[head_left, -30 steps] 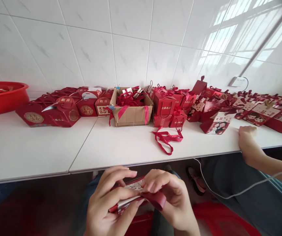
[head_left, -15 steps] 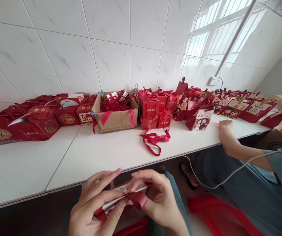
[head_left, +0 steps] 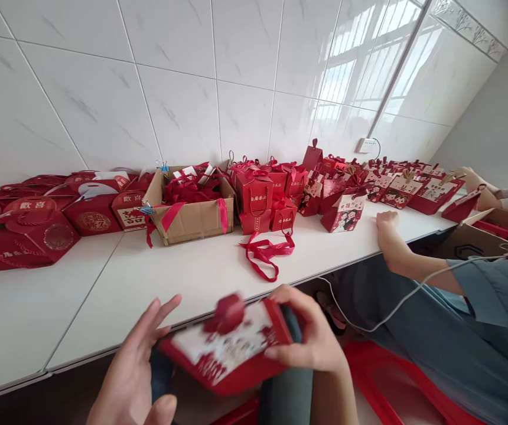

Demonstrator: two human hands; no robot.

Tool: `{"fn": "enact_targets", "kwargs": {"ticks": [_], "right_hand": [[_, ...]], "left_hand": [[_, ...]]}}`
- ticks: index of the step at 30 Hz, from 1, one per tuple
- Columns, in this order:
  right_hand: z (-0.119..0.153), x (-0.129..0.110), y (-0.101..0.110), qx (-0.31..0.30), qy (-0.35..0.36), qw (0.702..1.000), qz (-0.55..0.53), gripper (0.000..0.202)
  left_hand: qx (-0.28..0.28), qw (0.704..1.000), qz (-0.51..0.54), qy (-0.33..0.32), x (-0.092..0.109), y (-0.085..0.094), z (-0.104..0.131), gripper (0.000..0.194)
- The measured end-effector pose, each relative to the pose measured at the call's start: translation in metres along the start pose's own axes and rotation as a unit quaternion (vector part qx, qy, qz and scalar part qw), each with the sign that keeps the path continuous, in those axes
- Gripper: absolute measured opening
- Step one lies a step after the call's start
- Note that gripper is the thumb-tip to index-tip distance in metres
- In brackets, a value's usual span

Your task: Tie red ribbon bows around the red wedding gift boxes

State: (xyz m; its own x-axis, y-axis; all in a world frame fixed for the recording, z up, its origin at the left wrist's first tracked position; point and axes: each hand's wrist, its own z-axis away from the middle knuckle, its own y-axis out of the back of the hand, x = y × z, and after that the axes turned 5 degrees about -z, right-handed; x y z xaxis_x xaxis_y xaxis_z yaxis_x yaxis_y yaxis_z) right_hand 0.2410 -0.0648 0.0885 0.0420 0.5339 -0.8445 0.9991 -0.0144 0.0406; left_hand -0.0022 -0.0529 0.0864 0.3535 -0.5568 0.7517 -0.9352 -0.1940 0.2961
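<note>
A red gift box (head_left: 236,348) with a white printed front and a dark red ribbon bow (head_left: 227,313) is tilted over my lap, somewhat blurred. My right hand (head_left: 309,333) grips its right end between thumb and fingers. To the left of the box, my left hand (head_left: 141,360) is open, fingers spread, and holds nothing. Loose red ribbon (head_left: 265,254) lies on the white table (head_left: 169,268) beyond the box.
A cardboard box (head_left: 196,221) of ribbons stands against the wall, between large red boxes (head_left: 36,233) and stacked small ones (head_left: 256,195). More gift boxes line the right side. Another person's arm (head_left: 398,248) rests on the table edge; a white cable hangs beside it.
The gift box has turned so its printed front shows. My left hand has let go and moved left; my right hand has shifted to the box's right end. The view has swung slightly right.
</note>
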Motion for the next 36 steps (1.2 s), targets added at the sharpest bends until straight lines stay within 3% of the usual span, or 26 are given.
{"fn": "enact_targets", "kwargs": {"ticks": [2, 5, 6, 8, 12, 15, 17, 18, 20, 23, 27, 32, 36], "right_hand": [[0.004, 0.003, 0.009, 0.156, 0.012, 0.988, -0.006, 0.044], [0.002, 0.017, 0.021, 0.416, 0.057, 0.907, 0.029, 0.044], [-0.001, 0.025, 0.025, 0.478, 0.063, 0.875, 0.051, 0.046], [-0.007, 0.044, 0.033, 0.536, 0.033, 0.835, 0.116, 0.054], [-0.011, 0.078, 0.043, 0.506, -0.058, 0.823, 0.254, 0.070], [-0.009, 0.085, 0.042, 0.532, -0.027, 0.792, 0.299, 0.068], [-0.008, 0.083, 0.039, 0.558, -0.003, 0.779, 0.286, 0.054], [-0.008, 0.081, 0.038, 0.552, -0.002, 0.789, 0.271, 0.044], [-0.008, 0.080, 0.035, 0.489, -0.026, 0.835, 0.252, 0.035], [-0.010, 0.083, 0.031, 0.353, -0.098, 0.879, 0.305, 0.045], [-0.011, 0.093, 0.026, 0.259, -0.178, 0.871, 0.378, 0.062], [-0.008, 0.100, 0.026, 0.229, -0.191, 0.874, 0.383, 0.053], [-0.005, 0.103, 0.030, 0.219, -0.191, 0.862, 0.414, 0.049]], "left_hand": [[0.002, 0.999, 0.026, 0.022, -0.007, 0.002, -0.002, 0.063], [-0.026, 0.997, 0.004, 0.071, -0.008, 0.001, 0.000, 0.052], [-0.042, 0.995, -0.005, 0.092, -0.005, -0.001, 0.001, 0.051], [-0.073, 0.988, -0.017, 0.136, 0.000, -0.006, 0.002, 0.050], [-0.101, 0.982, -0.035, 0.156, -0.002, -0.010, 0.001, 0.051], [-0.112, 0.984, -0.053, 0.125, -0.014, -0.007, 0.000, 0.055], [-0.108, 0.985, -0.059, 0.121, -0.017, -0.005, -0.001, 0.056], [-0.102, 0.985, -0.059, 0.129, -0.016, -0.005, -0.001, 0.054], [-0.086, 0.984, -0.052, 0.150, -0.011, -0.007, -0.002, 0.051], [-0.068, 0.982, -0.044, 0.171, -0.001, -0.010, -0.002, 0.047], [-0.060, 0.985, -0.041, 0.159, 0.004, -0.010, -0.002, 0.047], [-0.062, 0.985, -0.047, 0.153, -0.002, -0.008, -0.003, 0.047], [-0.077, 0.987, -0.093, 0.103, -0.010, -0.007, -0.002, 0.045]]}}
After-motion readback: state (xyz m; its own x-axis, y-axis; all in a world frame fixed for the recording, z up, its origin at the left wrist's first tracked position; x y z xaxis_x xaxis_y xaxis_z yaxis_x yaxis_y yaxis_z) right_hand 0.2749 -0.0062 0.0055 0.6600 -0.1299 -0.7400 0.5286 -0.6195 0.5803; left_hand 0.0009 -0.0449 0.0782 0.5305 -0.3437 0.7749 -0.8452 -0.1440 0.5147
